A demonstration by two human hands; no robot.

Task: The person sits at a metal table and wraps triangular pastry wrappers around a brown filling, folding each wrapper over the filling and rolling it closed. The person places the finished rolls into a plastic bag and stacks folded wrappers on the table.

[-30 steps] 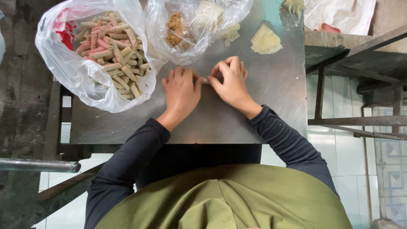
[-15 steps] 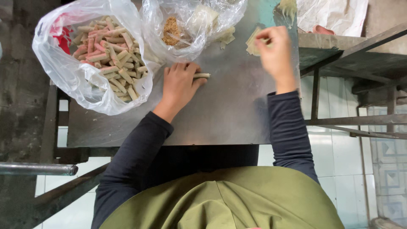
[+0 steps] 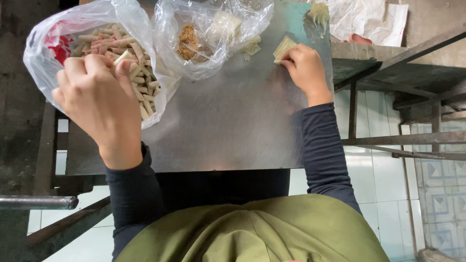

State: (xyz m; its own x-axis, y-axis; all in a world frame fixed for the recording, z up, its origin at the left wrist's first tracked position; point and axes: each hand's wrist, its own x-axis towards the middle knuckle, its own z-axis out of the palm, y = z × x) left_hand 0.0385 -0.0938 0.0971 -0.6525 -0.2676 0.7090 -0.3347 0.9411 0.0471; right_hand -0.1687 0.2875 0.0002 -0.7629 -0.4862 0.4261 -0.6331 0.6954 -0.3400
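My left hand [image 3: 99, 102] is raised over the mouth of a clear plastic bag [image 3: 43, 53] full of several small pale and pink rolls [image 3: 141, 77]. Its fingers are closed around one pale roll [image 3: 122, 57] held above the pile. My right hand [image 3: 306, 70] rests at the far right of the metal table [image 3: 233, 126] and pinches a thin pale square wrapper [image 3: 283, 48] lying on the tabletop. Both arms wear dark sleeves.
A second clear bag [image 3: 208, 34] at the back middle holds brown crumbly filling [image 3: 188, 41] and pale pieces. Another pale scrap [image 3: 319, 13] lies at the back right corner. White plastic [image 3: 374, 19] lies beyond the table edge. A metal frame [image 3: 403, 97] stands to the right, tiled floor below.
My left hand has lifted the finished roll off the table and carried it left over the bag of rolls. My right hand has stayed on the wrapper at the far right.
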